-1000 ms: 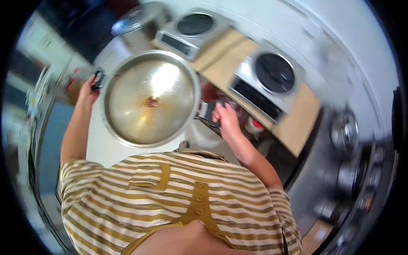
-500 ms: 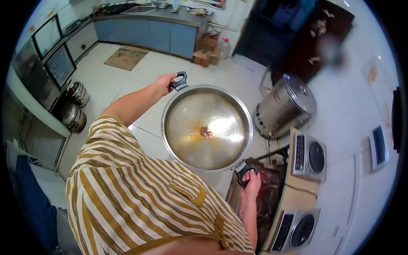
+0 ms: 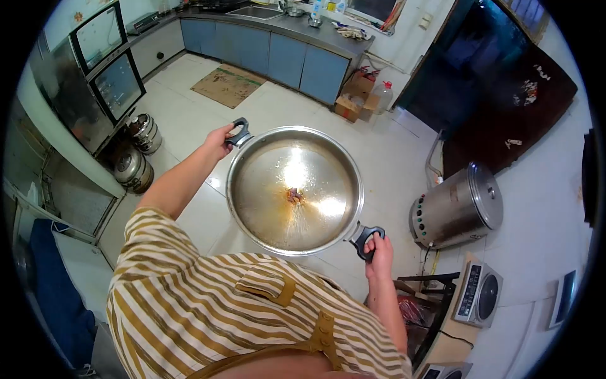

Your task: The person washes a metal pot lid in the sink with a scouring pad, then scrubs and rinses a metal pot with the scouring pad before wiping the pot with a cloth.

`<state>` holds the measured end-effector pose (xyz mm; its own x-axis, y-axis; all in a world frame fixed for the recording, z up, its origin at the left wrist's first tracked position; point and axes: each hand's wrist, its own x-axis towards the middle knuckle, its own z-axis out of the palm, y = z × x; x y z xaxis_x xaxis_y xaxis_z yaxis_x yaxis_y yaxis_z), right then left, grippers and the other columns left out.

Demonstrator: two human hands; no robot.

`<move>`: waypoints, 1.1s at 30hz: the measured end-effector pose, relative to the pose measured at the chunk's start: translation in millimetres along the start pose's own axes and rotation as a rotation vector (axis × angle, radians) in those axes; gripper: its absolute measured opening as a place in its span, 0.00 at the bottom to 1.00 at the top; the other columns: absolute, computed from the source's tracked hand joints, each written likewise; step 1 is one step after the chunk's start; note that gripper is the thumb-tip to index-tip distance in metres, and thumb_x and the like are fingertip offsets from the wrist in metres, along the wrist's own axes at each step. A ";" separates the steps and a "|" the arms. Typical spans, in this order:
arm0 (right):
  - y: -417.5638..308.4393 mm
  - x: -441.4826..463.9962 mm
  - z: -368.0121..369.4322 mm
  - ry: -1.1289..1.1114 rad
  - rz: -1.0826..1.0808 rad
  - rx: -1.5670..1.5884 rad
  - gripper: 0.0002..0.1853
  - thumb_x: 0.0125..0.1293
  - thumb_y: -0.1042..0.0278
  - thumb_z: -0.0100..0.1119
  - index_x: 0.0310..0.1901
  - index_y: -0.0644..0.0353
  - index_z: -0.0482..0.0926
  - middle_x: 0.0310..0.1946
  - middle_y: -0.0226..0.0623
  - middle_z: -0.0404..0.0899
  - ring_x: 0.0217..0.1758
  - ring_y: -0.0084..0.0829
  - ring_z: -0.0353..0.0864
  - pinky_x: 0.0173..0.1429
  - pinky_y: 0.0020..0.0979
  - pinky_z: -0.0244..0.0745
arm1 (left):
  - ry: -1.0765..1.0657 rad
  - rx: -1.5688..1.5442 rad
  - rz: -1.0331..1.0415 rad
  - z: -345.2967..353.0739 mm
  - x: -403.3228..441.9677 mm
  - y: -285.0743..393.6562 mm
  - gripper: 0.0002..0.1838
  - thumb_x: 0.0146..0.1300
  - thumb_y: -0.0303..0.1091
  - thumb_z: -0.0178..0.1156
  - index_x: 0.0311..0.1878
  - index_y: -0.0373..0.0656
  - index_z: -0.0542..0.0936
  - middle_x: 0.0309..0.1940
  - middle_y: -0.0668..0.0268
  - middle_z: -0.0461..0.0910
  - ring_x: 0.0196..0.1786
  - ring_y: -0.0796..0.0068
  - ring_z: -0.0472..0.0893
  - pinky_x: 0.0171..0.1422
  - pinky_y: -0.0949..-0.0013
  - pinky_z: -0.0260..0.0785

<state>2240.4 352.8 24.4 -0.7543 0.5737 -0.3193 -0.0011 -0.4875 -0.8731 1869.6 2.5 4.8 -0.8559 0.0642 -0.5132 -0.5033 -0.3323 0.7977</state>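
A wide, shallow metal pan [image 3: 265, 196] is held up in front of my body, above the tiled floor. My left hand [image 3: 219, 140] is closed round its black loop handle on the upper left. My right hand [image 3: 379, 254] grips the opposite black handle at the lower right. Inside, near the middle of the pan, lies a small reddish-brown clump [image 3: 294, 195] with yellowish streaks around it. Bright light reflects off the pan's bottom.
A tall steel boiler [image 3: 451, 208] stands to the right, with induction cookers [image 3: 480, 294] on a wooden shelf below it. Blue cabinets [image 3: 284, 60], a cardboard box [image 3: 353, 98] and a floor mat [image 3: 228, 85] are ahead. Steel pots [image 3: 134, 169] sit at left.
My view has swung left, away from the cookers and wall, towards the cabinets and open floor. The pan has turned along with my body, both hands still on its handles.
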 end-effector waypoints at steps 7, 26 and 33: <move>-2.6 112.8 85.7 -0.332 0.094 -0.106 0.06 0.65 0.69 0.48 0.33 0.59 0.65 0.18 0.27 0.63 0.20 0.21 0.62 0.26 0.24 0.62 | 0.225 -0.219 0.101 -82.4 -3.8 49.3 0.12 0.62 0.42 0.55 0.24 0.52 0.68 0.12 0.79 0.62 0.18 0.82 0.64 0.20 0.77 0.52; 46.4 312.6 373.8 -1.169 0.337 -0.374 0.07 0.64 0.67 0.47 0.30 0.58 0.66 0.19 0.28 0.66 0.21 0.22 0.66 0.27 0.25 0.64 | 0.728 -0.442 0.393 -279.9 -57.8 70.1 0.15 0.62 0.48 0.54 0.32 0.46 0.74 0.25 0.68 0.77 0.20 0.76 0.72 0.15 0.80 0.57; 51.2 390.9 483.0 -1.087 0.352 -0.429 0.08 0.64 0.64 0.49 0.34 0.59 0.66 0.18 0.28 0.67 0.21 0.22 0.67 0.26 0.24 0.63 | 0.747 -0.507 0.399 -301.6 75.7 147.9 0.17 0.61 0.49 0.57 0.38 0.43 0.76 0.31 0.66 0.79 0.22 0.75 0.73 0.17 0.78 0.59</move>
<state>1628.4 234.2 32.8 -0.8260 -0.4956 -0.2686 0.3763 -0.1301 -0.9173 1766.4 -325.6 -11.6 -0.5685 -0.6930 -0.4435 0.0662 -0.5758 0.8149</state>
